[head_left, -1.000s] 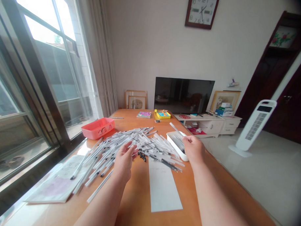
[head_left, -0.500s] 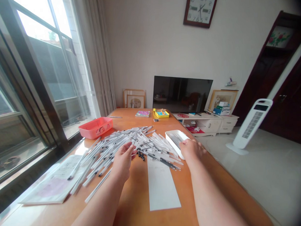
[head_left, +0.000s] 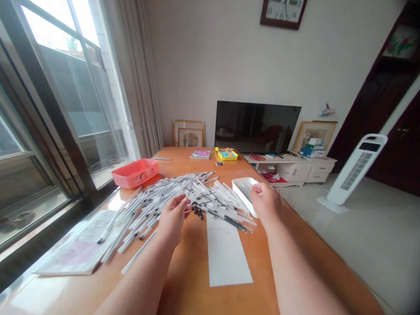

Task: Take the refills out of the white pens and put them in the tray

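Over the near side of the pile, my left hand (head_left: 173, 219) is closed with thumb and forefinger pinched; whatever lies between them is too small to make out. My right hand (head_left: 267, 202) is at the right side of a white tray (head_left: 245, 203), its fingers curled over the inside, where thin clear sticks lie; what it grips is hidden. Clear pen barrels (head_left: 152, 201), some with black ends, spread in a heap from the left to the middle. Small black pen parts (head_left: 198, 212) lie beside my left fingertips. Dark thin refills (head_left: 235, 222) rest at the heap's near right.
A white paper strip (head_left: 229, 258) lies between my forearms. At left are a pink box (head_left: 137, 178) and a booklet (head_left: 73, 252) under some barrels. Farther back sit a book (head_left: 200, 154) and a yellow box (head_left: 227, 155). The table's right edge runs past my right arm.
My right hand has shifted slightly so its fingers reach over the tray's inside. The left hand stays pinched in nearly the same place. The whole view has tilted down a little.
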`<state>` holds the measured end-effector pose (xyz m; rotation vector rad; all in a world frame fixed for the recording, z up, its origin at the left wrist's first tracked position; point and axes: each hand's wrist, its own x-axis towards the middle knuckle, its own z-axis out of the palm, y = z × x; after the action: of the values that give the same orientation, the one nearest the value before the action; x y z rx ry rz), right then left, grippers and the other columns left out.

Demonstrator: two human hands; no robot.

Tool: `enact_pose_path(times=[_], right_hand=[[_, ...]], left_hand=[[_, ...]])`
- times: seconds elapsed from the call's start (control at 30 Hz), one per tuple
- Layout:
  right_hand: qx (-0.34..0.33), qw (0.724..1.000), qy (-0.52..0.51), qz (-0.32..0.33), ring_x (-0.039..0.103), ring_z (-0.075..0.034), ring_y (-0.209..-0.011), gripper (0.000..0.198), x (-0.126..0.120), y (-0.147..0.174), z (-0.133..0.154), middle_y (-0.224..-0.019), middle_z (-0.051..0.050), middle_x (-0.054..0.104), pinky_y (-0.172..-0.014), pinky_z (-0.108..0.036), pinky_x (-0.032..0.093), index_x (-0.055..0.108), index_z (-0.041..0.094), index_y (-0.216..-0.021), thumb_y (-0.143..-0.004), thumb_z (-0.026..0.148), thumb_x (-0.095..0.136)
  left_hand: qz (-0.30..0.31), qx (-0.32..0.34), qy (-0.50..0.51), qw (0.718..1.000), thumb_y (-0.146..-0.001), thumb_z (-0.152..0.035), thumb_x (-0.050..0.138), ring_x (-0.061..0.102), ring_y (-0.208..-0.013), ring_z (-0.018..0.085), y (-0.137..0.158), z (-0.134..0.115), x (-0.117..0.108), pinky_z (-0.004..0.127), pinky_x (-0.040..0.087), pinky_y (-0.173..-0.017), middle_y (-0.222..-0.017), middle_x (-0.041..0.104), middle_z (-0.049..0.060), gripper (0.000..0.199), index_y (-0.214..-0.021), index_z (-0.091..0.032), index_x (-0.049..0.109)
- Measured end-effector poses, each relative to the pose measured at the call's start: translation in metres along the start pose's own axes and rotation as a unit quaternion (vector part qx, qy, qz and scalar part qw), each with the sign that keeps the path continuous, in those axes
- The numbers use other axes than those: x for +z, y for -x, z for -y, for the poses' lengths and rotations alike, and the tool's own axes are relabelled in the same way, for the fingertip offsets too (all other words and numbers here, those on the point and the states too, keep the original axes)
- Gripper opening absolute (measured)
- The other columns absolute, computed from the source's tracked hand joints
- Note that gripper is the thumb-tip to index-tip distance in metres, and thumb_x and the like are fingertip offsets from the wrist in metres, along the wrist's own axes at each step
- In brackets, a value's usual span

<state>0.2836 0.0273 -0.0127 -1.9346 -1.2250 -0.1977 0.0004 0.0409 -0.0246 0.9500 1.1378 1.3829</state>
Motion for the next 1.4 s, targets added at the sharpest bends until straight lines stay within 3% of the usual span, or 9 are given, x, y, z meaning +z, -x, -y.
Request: enact_pose_path(times=[0.1, 0.23, 0.37, 0.53, 0.83, 1.03, 1.2, 1.4], right_hand=[[-0.049, 0.995, -0.077, 0.046, 0.058, -0.021, -0.083, 0.018, 0.001, 0.010, 0.015, -0.086, -0.004, 0.070, -0.068, -0.029, 0.039, 0.071, 0.024, -0.082, -0.083, 0.033, 0.055], [-0.108, 0.972, -0.121, 0.170, 0.056, -0.016, -0.068, 0.014, 0.011, 0.029, 0.028, -0.074, 0.000, 0.068, -0.059, -0.025, 0.035, 0.069, 0.024, -0.079, -0.081, 0.030, 0.057], [-0.110, 0.955, -0.088, 0.263, 0.053, -0.014, -0.061, 0.012, 0.022, 0.041, 0.028, -0.068, 0.002, 0.065, -0.054, -0.023, 0.031, 0.070, 0.024, -0.079, -0.078, 0.027, 0.059], [-0.105, 0.938, -0.045, 0.327, 0.054, -0.013, -0.061, 0.014, 0.022, 0.043, 0.029, -0.073, 0.002, 0.067, -0.053, -0.022, 0.028, 0.072, 0.025, -0.086, -0.076, 0.024, 0.062], [-0.057, 0.929, 0.016, 0.365, 0.049, -0.011, -0.048, 0.010, 0.010, 0.039, 0.024, -0.066, 0.004, 0.065, -0.050, -0.024, 0.028, 0.070, 0.026, -0.084, -0.078, 0.024, 0.062], [-0.085, 0.942, 0.039, 0.321, 0.053, -0.012, -0.058, 0.014, 0.012, 0.039, 0.026, -0.077, 0.004, 0.068, -0.052, -0.024, 0.027, 0.069, 0.028, -0.084, -0.075, 0.021, 0.061], [-0.069, 0.937, 0.083, 0.331, 0.054, -0.013, -0.060, 0.012, 0.010, 0.036, 0.025, -0.078, 0.003, 0.067, -0.052, -0.024, 0.027, 0.067, 0.027, -0.083, -0.072, 0.023, 0.068], [-0.096, 0.938, 0.096, 0.320, 0.058, -0.015, -0.070, 0.010, 0.009, 0.035, 0.027, -0.083, 0.003, 0.068, -0.055, -0.024, 0.029, 0.067, 0.027, -0.083, -0.075, 0.031, 0.071]], left_hand=[[0.000, -0.001, -0.007, 1.000, -0.074, -0.041, 0.075, 0.066, -0.079, 0.017, 0.000, 0.000, 0.000, 0.031, 0.048, -0.072, -0.108, 0.070, 0.013, 0.053, -0.119, -0.016, 0.063], [-0.002, -0.003, -0.011, 1.000, -0.073, -0.041, 0.075, 0.065, -0.078, 0.017, 0.000, -0.001, -0.001, 0.031, 0.047, -0.071, -0.105, 0.071, 0.012, 0.054, -0.119, -0.015, 0.062], [-0.004, 0.001, -0.018, 1.000, -0.072, -0.043, 0.075, 0.066, -0.078, 0.018, 0.001, -0.002, 0.000, 0.032, 0.047, -0.072, -0.103, 0.071, 0.013, 0.054, -0.117, -0.015, 0.063], [0.001, -0.007, -0.013, 1.000, -0.068, -0.043, 0.078, 0.067, -0.076, 0.018, 0.004, -0.005, 0.002, 0.032, 0.046, -0.070, -0.099, 0.072, 0.012, 0.056, -0.113, -0.015, 0.065], [0.005, -0.018, -0.021, 1.000, -0.068, -0.042, 0.078, 0.067, -0.077, 0.018, 0.006, -0.006, 0.003, 0.032, 0.045, -0.072, -0.098, 0.072, 0.012, 0.054, -0.112, -0.015, 0.066], [0.010, -0.020, -0.029, 0.999, -0.071, -0.041, 0.076, 0.066, -0.077, 0.017, 0.007, -0.007, 0.003, 0.032, 0.045, -0.073, -0.098, 0.073, 0.012, 0.052, -0.114, -0.014, 0.066], [0.013, -0.019, -0.029, 0.999, -0.068, -0.042, 0.078, 0.066, -0.076, 0.018, 0.007, -0.006, 0.003, 0.031, 0.044, -0.072, -0.095, 0.073, 0.010, 0.049, -0.108, -0.015, 0.068], [0.018, -0.017, -0.037, 0.999, -0.067, -0.044, 0.079, 0.066, -0.080, 0.020, 0.006, -0.004, 0.003, 0.033, 0.044, -0.073, -0.095, 0.073, 0.011, 0.048, -0.105, -0.016, 0.070]])
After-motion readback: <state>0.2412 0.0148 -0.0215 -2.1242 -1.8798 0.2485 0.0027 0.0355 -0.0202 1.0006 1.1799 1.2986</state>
